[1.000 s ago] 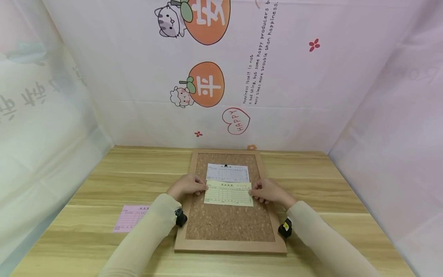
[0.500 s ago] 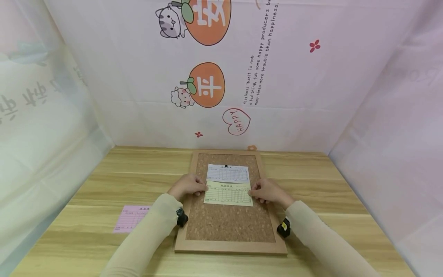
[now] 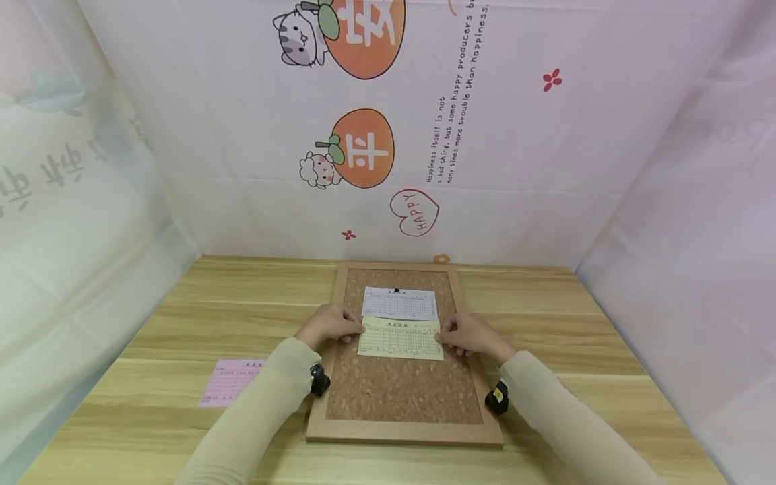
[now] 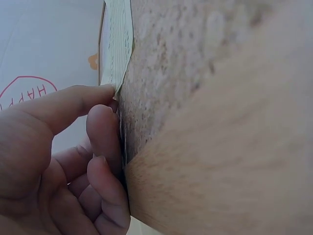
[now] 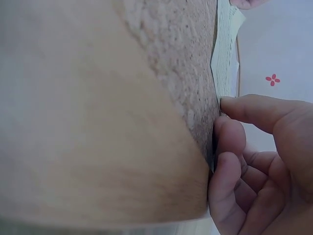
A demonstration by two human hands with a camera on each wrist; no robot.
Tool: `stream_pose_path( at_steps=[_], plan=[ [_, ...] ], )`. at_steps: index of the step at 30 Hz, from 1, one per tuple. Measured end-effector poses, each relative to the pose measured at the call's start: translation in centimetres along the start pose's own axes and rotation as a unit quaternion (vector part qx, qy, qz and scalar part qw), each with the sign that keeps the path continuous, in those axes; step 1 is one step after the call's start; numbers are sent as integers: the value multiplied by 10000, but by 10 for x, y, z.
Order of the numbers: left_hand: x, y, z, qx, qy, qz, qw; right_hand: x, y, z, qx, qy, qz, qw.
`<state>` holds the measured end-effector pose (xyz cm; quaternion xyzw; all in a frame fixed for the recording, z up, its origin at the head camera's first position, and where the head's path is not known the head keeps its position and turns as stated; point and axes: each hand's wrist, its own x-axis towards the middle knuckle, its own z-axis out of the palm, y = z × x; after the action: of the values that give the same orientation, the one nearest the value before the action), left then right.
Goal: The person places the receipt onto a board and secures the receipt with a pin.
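A pale yellow printed form slip [image 3: 400,339] lies over the cork board [image 3: 403,394], its top edge along the bottom of a white form slip [image 3: 399,304]. My left hand [image 3: 332,323] pinches the yellow slip's left edge between thumb and forefinger. At its right edge, my right hand [image 3: 471,335] pinches it the same way. In the left wrist view, the other fingers [image 4: 105,183] curl against the board. The right wrist view shows similarly curled fingers [image 5: 227,178]. A black pushpin [image 3: 397,290] stands at the white slip's top middle.
A pink form slip [image 3: 227,385] lies on the wooden table [image 3: 151,337] left of the board, partly hidden by the left sleeve [image 3: 261,404]. Behind the table hangs a printed white cloth [image 3: 497,215], with further cloth at both sides.
Both hands keep their pinch on the yellow slip and stay nearly in place. The slip has shifted very slightly; the white and pink slips have not moved.
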<state>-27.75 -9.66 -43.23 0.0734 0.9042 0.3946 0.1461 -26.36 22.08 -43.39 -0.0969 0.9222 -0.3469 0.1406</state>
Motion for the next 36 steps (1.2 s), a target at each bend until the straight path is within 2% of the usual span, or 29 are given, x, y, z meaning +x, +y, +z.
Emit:
stream_pose_path(
  at_steps=[17,21,24,30,33,36],
  plan=[
    [1,-1,0,-75,101,65,9999,4,1,0,171,-12,74,9998],
    [0,0,0,-162,31,198,9997,3,0,0,170,-5,69,9998],
    [0,0,-2,-159,-74,392,9991,1,0,0,144,18,47,9999],
    [0,-2,-9,201,-352,975,9944,0,0,0,143,51,54,9999],
    [-2,-2,-13,338,-526,1321,9893,0,0,0,169,15,26,9999],
    [-4,-4,-16,636,-653,1805,9793,0,1,0,199,-7,25,9998]
  ],
)
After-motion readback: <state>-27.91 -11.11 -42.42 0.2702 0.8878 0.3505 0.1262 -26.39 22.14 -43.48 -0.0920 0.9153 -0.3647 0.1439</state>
